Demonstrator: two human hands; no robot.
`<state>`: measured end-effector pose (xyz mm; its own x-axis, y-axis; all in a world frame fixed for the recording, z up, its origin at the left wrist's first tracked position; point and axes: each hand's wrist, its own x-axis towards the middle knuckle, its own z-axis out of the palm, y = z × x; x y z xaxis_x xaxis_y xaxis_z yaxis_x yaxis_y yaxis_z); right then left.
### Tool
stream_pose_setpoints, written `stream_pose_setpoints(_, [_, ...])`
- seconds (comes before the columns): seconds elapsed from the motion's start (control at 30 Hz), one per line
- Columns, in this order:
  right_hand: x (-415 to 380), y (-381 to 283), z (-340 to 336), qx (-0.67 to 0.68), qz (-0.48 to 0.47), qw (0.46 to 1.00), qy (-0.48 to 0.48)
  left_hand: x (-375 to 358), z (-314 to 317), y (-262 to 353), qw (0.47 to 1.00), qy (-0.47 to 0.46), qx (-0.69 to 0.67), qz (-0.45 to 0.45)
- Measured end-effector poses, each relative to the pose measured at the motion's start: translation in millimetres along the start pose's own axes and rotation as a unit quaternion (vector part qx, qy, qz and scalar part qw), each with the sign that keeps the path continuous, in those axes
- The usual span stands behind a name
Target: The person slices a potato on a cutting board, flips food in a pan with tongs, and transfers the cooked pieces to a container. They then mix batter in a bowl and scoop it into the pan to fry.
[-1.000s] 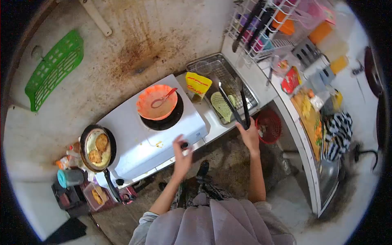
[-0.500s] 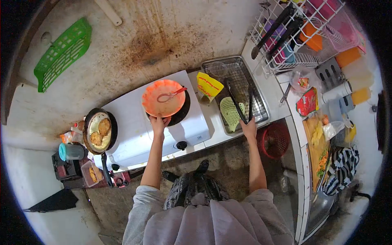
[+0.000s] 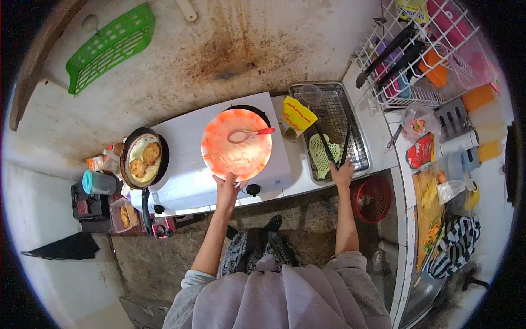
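My left hand (image 3: pixel 228 189) grips the near rim of an orange-and-white bowl (image 3: pixel 216 142), raised over the right part of the white stove (image 3: pixel 189 134). Across the bowl lies a small utensil with a red handle (image 3: pixel 265 131) and a looped head; batter-like smears coat the inside. Black tongs (image 3: pixel 326 147) are in my right hand (image 3: pixel 342 174), their arms spread over a metal tray (image 3: pixel 359 143) with a wire rack. Under the tongs rests a pale green slotted piece (image 3: pixel 318 159). On the left, a black frying pan (image 3: pixel 129 174) holds two browned patties (image 3: pixel 151 154) in oil.
A yellow packet (image 3: pixel 298 116) stands between stove and tray. To the right are a white dish rack (image 3: pixel 419 97), a cutting board (image 3: pixel 423 189) with chopped food and a striped cloth (image 3: pixel 456 247). A red basket (image 3: pixel 373 198) sits below the counter. A teal-lidded container (image 3: pixel 99 182) stands left.
The bowl has come closer to me and tilts more toward the camera, showing its inside. The tongs stay over the tray in my right hand. The whole view has shifted slightly.
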<state>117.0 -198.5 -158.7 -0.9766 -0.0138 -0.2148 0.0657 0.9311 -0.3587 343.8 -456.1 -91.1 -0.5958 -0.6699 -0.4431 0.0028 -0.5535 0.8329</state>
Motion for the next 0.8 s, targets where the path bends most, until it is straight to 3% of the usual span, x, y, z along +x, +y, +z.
stream_pose_setpoints(0.03, [-5,-4,-4,-0.003,-0.005,1.0,-0.001,-6,-3,1,0.999,-0.033,-0.031,-0.016])
stream_pose_setpoints(0.1, [-13,-16,-11,0.148,-0.115,0.95,0.249,-20,-7,6,0.998,-0.044,-0.043,-0.011])
stream_pose_setpoints(0.17, [-66,-77,-66,0.35,-0.194,0.903,0.157,-35,-11,8,0.997,-0.054,-0.02,-0.042])
stream_pose_setpoints(0.3, [-143,-160,-105,0.103,-0.468,0.875,0.071,-59,-21,4,0.999,-0.042,0.007,-0.032])
stream_pose_setpoints(0.33, [-149,-169,-100,0.1,-0.47,0.874,0.071,-68,-21,8,0.999,-0.039,0.018,-0.028])
stream_pose_setpoints(0.4, [-157,-183,-86,-0.049,-0.547,0.833,0.063,-81,-28,4,0.999,-0.045,-0.001,-0.017])
stream_pose_setpoints(0.5, [-172,-193,-67,-0.148,-0.592,0.786,0.099,-97,-45,10,0.998,-0.056,0.001,-0.009])
stream_pose_setpoints(0.73, [-231,-203,-83,-0.079,-0.596,0.798,0.052,-124,-94,30,0.998,-0.059,-0.026,-0.004])
stream_pose_setpoints(0.8, [-257,-212,-95,-0.128,-0.601,0.786,0.067,-131,-110,31,0.997,-0.061,-0.039,0.007])
